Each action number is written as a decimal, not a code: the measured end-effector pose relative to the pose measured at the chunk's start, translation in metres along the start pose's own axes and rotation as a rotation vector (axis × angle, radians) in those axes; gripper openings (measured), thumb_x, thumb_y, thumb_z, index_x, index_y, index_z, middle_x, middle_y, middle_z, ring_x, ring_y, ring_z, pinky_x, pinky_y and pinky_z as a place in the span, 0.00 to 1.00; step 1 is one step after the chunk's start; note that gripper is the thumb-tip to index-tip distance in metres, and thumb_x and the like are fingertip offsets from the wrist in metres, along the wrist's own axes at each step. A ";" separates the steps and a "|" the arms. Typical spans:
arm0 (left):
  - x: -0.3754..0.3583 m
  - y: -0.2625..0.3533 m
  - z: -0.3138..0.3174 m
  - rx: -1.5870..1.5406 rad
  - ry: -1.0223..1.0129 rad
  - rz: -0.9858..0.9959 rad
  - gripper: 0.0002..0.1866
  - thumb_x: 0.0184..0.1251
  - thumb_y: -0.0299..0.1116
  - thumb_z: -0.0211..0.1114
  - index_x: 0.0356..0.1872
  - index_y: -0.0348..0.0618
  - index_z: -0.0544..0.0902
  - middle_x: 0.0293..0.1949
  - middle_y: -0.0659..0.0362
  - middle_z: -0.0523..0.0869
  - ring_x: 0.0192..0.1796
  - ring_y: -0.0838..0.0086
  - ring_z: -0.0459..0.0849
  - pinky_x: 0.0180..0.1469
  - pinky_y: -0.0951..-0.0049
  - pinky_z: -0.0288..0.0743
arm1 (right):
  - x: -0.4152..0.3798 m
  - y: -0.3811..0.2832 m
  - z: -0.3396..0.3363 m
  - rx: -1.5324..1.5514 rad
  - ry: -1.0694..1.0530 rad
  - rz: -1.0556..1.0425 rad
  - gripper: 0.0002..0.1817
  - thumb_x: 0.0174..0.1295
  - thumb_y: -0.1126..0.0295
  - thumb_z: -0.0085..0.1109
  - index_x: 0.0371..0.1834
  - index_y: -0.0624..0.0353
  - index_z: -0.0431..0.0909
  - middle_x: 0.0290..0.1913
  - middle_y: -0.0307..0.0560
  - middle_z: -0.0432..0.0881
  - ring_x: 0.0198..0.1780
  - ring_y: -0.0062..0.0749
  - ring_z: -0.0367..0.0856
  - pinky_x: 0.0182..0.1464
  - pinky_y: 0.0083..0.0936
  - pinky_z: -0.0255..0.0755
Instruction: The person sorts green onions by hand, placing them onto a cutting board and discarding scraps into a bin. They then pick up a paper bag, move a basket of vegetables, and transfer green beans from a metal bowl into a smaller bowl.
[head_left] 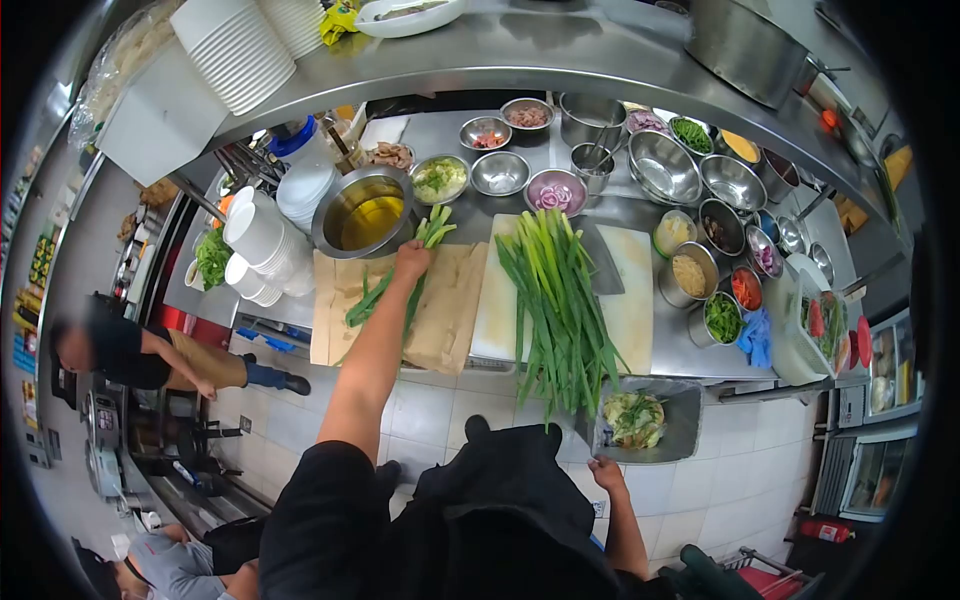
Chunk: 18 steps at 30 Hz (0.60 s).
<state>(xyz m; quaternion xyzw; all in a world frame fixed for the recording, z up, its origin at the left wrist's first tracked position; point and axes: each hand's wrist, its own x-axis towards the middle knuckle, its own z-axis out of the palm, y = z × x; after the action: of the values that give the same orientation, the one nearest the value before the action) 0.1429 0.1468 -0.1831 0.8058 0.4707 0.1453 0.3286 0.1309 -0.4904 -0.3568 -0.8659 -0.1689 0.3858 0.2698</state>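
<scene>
My left hand (412, 262) is closed round a small bunch of green onions (437, 228) above a sheet of brown paper (455, 300). More green stalks lie on the paper beneath my forearm. A large pile of green onions (555, 300) covers much of the white cutting board (635, 270), its leaves hanging over the front edge. Part of a wide knife blade (603, 262) shows beside the pile on the board. My right hand (607, 474) is low, near the corner of a grey bin (680, 420) holding scraps; its fingers look curled, and what they hold, if anything, is too small to make out.
A metal pot of yellow liquid (368, 215) stands behind the paper. White containers (262, 240) are stacked at left. Metal bowls (500, 173) of ingredients line the back and right. A steel shelf (520, 50) crosses above. Two other people (130, 350) are at the left.
</scene>
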 end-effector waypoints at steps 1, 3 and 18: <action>-0.003 0.009 -0.010 -0.276 -0.159 -0.012 0.07 0.59 0.28 0.54 0.36 0.41 0.79 0.33 0.54 0.83 0.32 0.68 0.81 0.38 0.69 0.76 | -0.005 -0.036 -0.013 -0.016 -0.055 -0.050 0.28 0.60 0.54 0.52 0.54 0.67 0.71 0.39 0.58 0.82 0.42 0.43 0.81 0.46 0.32 0.72; -0.018 0.038 -0.037 -0.551 -0.305 -0.019 0.07 0.62 0.27 0.52 0.38 0.40 0.77 0.30 0.56 0.82 0.29 0.72 0.78 0.34 0.70 0.75 | -0.010 -0.102 -0.037 -0.171 -0.227 -0.118 0.31 0.59 0.51 0.52 0.56 0.67 0.69 0.46 0.60 0.79 0.50 0.49 0.77 0.53 0.34 0.69; -0.169 0.151 -0.090 -0.860 -0.805 0.254 0.12 0.68 0.34 0.50 0.49 0.42 0.71 0.35 0.59 0.79 0.28 0.77 0.74 0.33 0.76 0.70 | 0.042 -0.501 -0.183 0.012 0.636 -1.261 0.14 0.51 0.68 0.63 0.42 0.55 0.79 0.65 0.56 0.59 0.66 0.59 0.52 0.63 0.42 0.53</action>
<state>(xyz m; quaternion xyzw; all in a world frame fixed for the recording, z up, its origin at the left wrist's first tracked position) 0.1072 -0.0135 -0.0037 0.6424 0.1084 0.0443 0.7574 0.2554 -0.1312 0.0204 -0.6720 -0.5493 -0.1149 0.4831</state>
